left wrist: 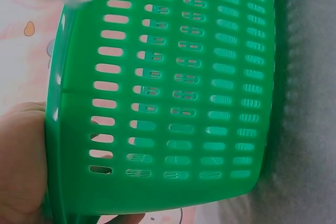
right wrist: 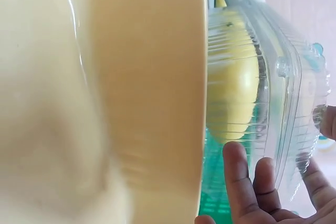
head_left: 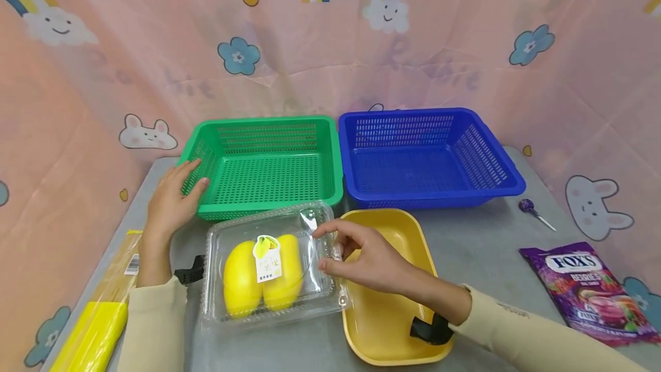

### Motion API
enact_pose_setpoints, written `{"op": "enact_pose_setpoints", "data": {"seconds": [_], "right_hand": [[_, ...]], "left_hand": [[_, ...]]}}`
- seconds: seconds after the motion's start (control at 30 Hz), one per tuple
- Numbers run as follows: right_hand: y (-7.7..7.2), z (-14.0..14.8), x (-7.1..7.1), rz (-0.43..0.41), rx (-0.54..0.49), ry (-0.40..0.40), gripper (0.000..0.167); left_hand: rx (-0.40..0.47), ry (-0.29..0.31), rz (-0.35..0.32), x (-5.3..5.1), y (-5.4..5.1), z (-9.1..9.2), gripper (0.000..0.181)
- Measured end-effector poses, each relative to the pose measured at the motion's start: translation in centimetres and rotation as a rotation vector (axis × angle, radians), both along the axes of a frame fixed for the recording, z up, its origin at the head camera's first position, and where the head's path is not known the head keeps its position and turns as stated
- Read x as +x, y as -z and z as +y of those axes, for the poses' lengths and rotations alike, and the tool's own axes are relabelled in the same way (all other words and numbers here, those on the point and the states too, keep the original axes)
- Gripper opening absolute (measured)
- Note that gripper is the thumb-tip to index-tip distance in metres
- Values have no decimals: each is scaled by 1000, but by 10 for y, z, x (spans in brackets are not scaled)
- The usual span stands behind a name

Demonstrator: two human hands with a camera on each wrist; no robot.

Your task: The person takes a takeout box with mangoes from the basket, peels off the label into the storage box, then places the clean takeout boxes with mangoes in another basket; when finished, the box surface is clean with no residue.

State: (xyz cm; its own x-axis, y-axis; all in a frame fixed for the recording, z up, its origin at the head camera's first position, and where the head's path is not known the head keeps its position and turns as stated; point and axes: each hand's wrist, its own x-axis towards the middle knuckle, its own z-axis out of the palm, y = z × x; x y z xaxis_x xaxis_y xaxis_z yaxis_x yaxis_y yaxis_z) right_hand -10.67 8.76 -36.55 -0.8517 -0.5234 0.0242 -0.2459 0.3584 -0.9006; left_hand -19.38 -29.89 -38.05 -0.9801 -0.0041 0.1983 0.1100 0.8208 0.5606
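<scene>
A clear plastic clamshell box [head_left: 315,294] holds two yellow mango-shaped pieces [head_left: 242,280] side by side, with a white label [head_left: 268,266] on its lid. My right hand [head_left: 364,251] pinches the box's right side between thumb and fingers; in the right wrist view, fingertips [right wrist: 235,156] lie against the box. A green perforated basket [head_left: 268,208] stands behind the box. At that basket's front left corner, my left hand [head_left: 172,202] rests on the rim with fingers extended. The left wrist view shows the palm against the rim; some fingers are hidden there.
A yellow tray [head_left: 395,355] lies under my right forearm. Behind it stands a blue basket [head_left: 434,195], beside the green one. To the right are a lollipop [head_left: 528,206] and a purple candy bag [head_left: 588,294]. A yellow item in clear wrap [head_left: 98,326] lies at the left edge.
</scene>
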Motion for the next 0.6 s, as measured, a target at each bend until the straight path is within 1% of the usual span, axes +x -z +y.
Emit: {"op": "enact_pose_setpoints", "data": {"seconds": [0.2, 0.43, 0.6], "right_hand": [[6, -8, 1, -20, 10, -7, 43], [8, -11, 3, -34, 50, -7, 44], [9, -11, 4, -55, 34, -4, 43]], "left_hand": [[7, 10, 11, 1, 0, -1, 57], [19, 16, 13, 1, 0, -2, 58], [23, 21, 14, 1, 1, -3, 58]]}}
